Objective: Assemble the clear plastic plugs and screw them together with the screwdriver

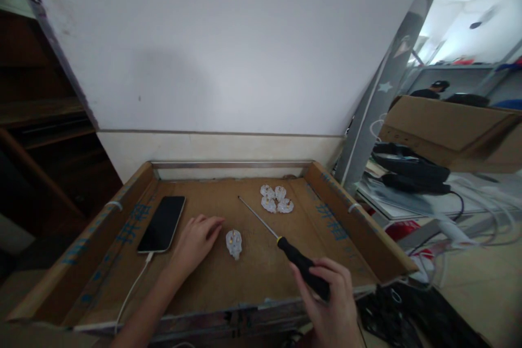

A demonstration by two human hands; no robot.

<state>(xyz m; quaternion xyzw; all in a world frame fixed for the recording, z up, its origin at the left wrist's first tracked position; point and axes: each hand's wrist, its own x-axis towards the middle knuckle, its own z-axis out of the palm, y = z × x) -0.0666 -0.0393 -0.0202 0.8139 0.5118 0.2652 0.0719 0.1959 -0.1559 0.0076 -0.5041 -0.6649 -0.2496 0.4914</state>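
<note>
My right hand [332, 299] is wrapped around the black handle of a screwdriver [302, 265]. Its thin metal shaft points up and to the left, over the cardboard. My left hand [198, 238] rests on the cardboard with its fingers loosely bent and apart, holding nothing. Just right of those fingers lies a clear plastic plug [234, 243] with brass-coloured metal parts. Farther back, beyond the screwdriver shaft, several similar clear plugs [277, 199] sit in a close group.
A shallow cardboard tray [253, 283] with raised sides holds these things. On its left lies a black phone [162, 224] with a white cable [132, 292] attached. A white wall [228, 54] rises behind. To the right are a cardboard box [444, 125], black bags and cables; a person sits farther off.
</note>
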